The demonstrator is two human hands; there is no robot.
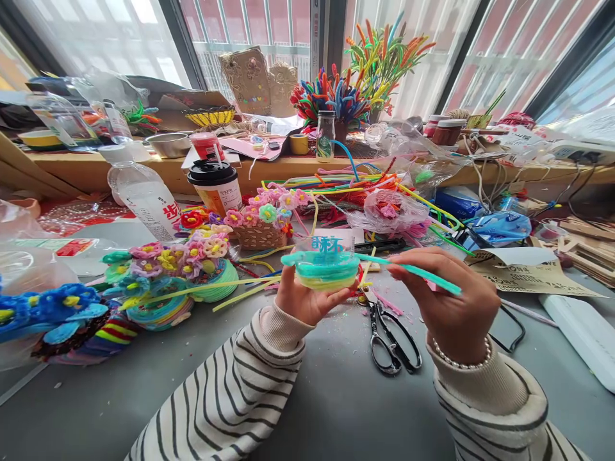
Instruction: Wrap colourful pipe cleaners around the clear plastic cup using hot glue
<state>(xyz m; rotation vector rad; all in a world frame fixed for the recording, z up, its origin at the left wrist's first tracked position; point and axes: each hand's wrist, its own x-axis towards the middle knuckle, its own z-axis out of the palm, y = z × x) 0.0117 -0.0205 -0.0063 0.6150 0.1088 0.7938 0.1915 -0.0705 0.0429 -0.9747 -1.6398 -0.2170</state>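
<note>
In my left hand [307, 301] is a clear plastic cup [343, 245] with blue lettering, its lower part wrapped in rings of yellow and teal pipe cleaner. My fingers close around its base and side. A teal pipe cleaner [435, 279] runs from the wrapped cup out to my right hand [454, 298], which pinches it between thumb and fingers, a free end sticking out past the grip. Black-handled scissors [391, 339] lie on the table between my forearms, blades pointing away and partly under other scraps.
Flower-topped pipe cleaner baskets [163, 301] stand at the left, near a plastic bottle [141, 192] and a lidded paper cup [216, 186]. Loose pipe cleaners [336, 179] pile up behind my hands. A white device [583, 339] lies at the right edge.
</note>
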